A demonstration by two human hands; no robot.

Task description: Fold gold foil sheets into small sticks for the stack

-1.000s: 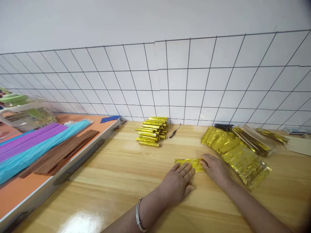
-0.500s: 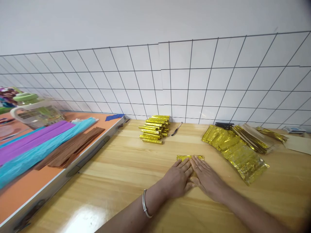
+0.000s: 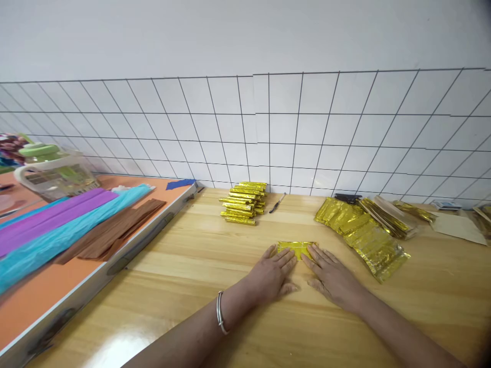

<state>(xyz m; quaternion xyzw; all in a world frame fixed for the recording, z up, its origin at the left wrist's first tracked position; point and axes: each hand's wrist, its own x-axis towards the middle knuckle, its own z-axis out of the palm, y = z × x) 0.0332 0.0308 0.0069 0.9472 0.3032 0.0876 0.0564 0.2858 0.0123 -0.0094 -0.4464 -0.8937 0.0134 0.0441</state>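
Note:
A small rectangle of gold foil paper (image 3: pixel 296 248) lies flat on the wooden table, its far edge and middle showing. My left hand (image 3: pixel 273 273) rests flat with outstretched fingers on the left part of the sheet; a silver bangle circles that wrist. On the right part, my right hand (image 3: pixel 333 276) presses flat too, fingers stretched out. A gap separates the two hands, and neither grips anything. Beyond them sits a stack of rolled gold foil tubes (image 3: pixel 244 203). To the right spreads a fan of flat gold foil sheets (image 3: pixel 360 235).
A pen (image 3: pixel 276 203) lies by the tubes. Black clips or a similar dark item (image 3: pixel 347 198) and pale paper (image 3: pixel 458 227) are at the back right. On the raised orange surface (image 3: pixel 23 319) at left are purple crepe paper (image 3: pixel 57 217), brown strips and a green-lidded jug (image 3: pixel 57 174).
My hands have slid apart, left hand leftward and right hand rightward, uncovering the middle of the gold foil. The view has shifted slightly.

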